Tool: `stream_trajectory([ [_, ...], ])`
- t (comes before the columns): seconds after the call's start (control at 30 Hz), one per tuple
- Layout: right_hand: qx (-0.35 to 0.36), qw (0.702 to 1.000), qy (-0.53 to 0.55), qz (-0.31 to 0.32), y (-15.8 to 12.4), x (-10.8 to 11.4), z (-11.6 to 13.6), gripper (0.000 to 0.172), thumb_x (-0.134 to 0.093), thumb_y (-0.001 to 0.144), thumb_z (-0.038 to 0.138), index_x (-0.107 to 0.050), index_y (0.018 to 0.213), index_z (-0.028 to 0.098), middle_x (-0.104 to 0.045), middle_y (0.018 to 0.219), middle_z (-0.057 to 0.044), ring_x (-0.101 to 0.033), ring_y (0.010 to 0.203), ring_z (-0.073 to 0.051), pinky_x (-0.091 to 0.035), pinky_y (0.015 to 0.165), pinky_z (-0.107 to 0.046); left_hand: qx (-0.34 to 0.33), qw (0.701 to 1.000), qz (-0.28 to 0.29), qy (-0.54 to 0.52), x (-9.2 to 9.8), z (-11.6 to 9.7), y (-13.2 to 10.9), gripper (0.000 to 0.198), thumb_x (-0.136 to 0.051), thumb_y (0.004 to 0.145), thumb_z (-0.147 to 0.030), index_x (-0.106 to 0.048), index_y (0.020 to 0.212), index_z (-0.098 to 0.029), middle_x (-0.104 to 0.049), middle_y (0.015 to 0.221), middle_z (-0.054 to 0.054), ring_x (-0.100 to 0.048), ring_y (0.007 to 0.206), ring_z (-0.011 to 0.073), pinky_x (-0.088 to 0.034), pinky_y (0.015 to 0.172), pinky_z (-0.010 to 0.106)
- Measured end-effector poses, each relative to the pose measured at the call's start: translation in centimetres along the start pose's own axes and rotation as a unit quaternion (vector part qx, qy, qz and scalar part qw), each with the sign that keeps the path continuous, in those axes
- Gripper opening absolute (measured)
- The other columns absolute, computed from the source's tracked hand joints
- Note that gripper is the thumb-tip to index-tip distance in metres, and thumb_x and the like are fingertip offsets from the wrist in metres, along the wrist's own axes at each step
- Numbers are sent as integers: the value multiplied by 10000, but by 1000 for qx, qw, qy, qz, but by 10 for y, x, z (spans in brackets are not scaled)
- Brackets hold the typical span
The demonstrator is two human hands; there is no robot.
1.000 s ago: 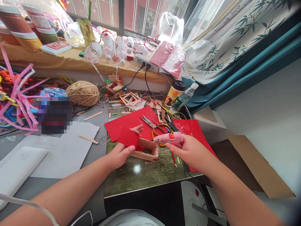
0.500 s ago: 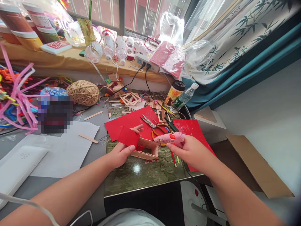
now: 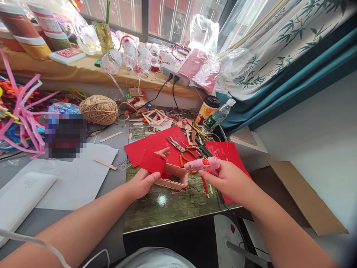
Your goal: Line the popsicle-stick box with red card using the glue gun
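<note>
My left hand [image 3: 146, 180] is closed on a small piece of red paper [image 3: 152, 162], thumb on its lower edge. Just beside it, partly behind the hand and paper, a rectangular frame of wooden craft sticks [image 3: 172, 184] sits on the dark green tabletop. A pink glue gun [image 3: 202, 163] is gripped in my right hand [image 3: 223, 178], its nozzle pointing left over the right end of the frame. Behind the hands, scissors [image 3: 178, 144] with orange handles lie on a large red sheet [image 3: 156, 143].
A second red sheet [image 3: 228, 156] lies at the right. A patterned cup [image 3: 206, 111] and a water bottle [image 3: 219, 117] stand behind it. At the left are a ball of twine [image 3: 99, 109], white paper [image 3: 80, 182] and a white power bank [image 3: 26, 203]. A cardboard flap [image 3: 308, 197] is at far right.
My right hand has shifted very slightly to the right with the glue gun. The left hand, the small red paper and the wooden frame stay in place.
</note>
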State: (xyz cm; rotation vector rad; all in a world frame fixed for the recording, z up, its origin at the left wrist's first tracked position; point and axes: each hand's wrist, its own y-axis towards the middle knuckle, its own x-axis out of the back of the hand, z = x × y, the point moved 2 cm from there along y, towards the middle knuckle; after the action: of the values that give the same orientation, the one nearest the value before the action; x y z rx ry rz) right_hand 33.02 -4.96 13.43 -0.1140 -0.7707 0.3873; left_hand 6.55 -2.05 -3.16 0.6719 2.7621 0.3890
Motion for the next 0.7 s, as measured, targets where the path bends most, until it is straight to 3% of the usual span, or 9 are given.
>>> stream_trajectory([
  [0.17, -26, 999, -19, 13, -2, 0, -1, 385, -603, 1030, 372, -737, 1389, 411, -823, 1235, 21, -791, 1052, -300, -619, 977, -464, -1, 1000, 1, -4, 0, 1, 1, 507, -625, 1003, -483, -548, 1466, -293, -331, 1761, 115, -255, 1639, 417, -273, 1294, 662],
  [0.4, -20, 1000, -12, 19, -2, 0, -4, 399, -579, 1051, 346, -712, 1423, 407, -777, 1363, 29, -754, 1205, -287, -592, 1057, -439, 0, 1000, 9, -13, -1, -2, 0, 463, -619, 1007, -463, -573, 1431, -282, -324, 1766, 111, -236, 1644, 419, -267, 1291, 674],
  [0.7, 7, 1000, -11, -3, -2, 1, 0, 362, -638, 994, 312, -786, 1319, 371, -853, 1126, 3, -789, 1118, -308, -618, 1026, -451, -5, 1000, 5, 1, 1, -2, 0, 508, -618, 1007, -466, -534, 1475, -287, -322, 1765, 121, -262, 1636, 419, -280, 1288, 672],
])
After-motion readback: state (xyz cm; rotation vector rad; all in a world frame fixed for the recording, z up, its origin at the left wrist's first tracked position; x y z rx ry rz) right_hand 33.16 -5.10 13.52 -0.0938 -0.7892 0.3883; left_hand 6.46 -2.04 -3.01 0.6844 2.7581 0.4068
